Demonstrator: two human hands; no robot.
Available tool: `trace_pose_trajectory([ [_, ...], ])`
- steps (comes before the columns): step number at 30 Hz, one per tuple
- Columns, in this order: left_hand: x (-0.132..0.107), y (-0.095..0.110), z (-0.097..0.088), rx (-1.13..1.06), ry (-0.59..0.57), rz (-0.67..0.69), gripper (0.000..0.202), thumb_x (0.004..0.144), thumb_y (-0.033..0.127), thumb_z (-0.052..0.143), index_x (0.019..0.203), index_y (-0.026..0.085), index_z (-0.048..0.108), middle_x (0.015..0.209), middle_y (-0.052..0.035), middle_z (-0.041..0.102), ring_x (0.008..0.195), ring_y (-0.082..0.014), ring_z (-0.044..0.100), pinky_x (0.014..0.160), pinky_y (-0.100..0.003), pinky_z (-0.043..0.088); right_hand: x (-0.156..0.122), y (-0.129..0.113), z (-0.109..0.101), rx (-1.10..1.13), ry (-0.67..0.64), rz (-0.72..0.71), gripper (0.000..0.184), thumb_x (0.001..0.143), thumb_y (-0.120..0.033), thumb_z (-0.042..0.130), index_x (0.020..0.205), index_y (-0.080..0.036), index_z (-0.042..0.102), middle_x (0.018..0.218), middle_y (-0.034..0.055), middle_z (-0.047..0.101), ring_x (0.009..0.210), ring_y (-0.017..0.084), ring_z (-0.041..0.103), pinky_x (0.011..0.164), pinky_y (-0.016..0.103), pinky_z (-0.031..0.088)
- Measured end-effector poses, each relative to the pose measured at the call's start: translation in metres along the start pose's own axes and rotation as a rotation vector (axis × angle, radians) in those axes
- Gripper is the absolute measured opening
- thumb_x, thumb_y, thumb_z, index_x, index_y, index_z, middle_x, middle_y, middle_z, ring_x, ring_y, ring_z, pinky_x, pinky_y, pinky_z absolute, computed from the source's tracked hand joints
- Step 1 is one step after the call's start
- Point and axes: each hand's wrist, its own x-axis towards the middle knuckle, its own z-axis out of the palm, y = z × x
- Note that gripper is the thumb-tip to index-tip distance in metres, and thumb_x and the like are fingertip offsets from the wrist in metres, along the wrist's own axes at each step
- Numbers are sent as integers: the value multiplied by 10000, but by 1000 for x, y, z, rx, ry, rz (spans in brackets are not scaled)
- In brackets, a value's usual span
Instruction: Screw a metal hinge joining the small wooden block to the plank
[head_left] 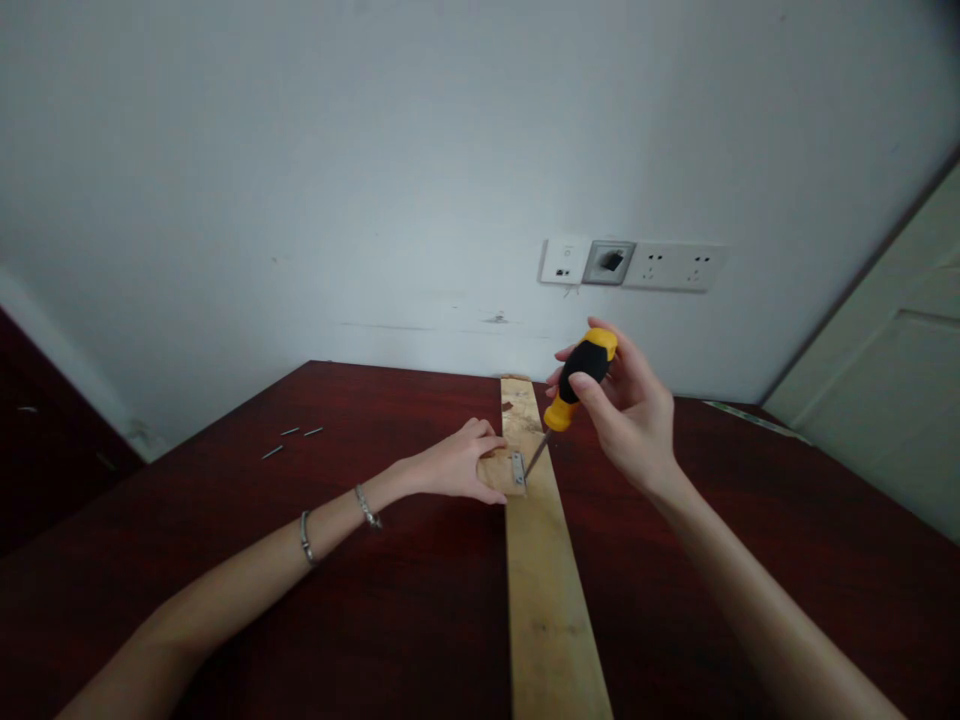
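Note:
A long wooden plank lies lengthwise on the dark red table, its far end near the wall. Against its left edge sits a small wooden block, gripped between the thumb and fingers of my left hand. Where block and plank meet there is a small metal plate, possibly a hinge. My right hand is closed around the handle of a yellow and black screwdriver. The screwdriver is tilted, its tip down at the plate's right edge; whether it sits in a screw is too small to tell.
Three thin metal screws or nails lie on the table to the left. White wall sockets and a grey outlet are set in the wall behind. A flat strip lies at the back right, near a white door.

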Motion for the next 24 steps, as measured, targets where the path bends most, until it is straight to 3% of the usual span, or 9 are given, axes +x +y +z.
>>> trace_pose_trajectory([
  [24,0,-1,0,42,5,22,737,603,462,817,1225,141,584,1081,-112,541,1016,-270,508,931,-434,432,-4,4,6,18,-25,37,462,827,-332,638,1256,-286,473,998,43,628,732,155,653,695,358,609],
])
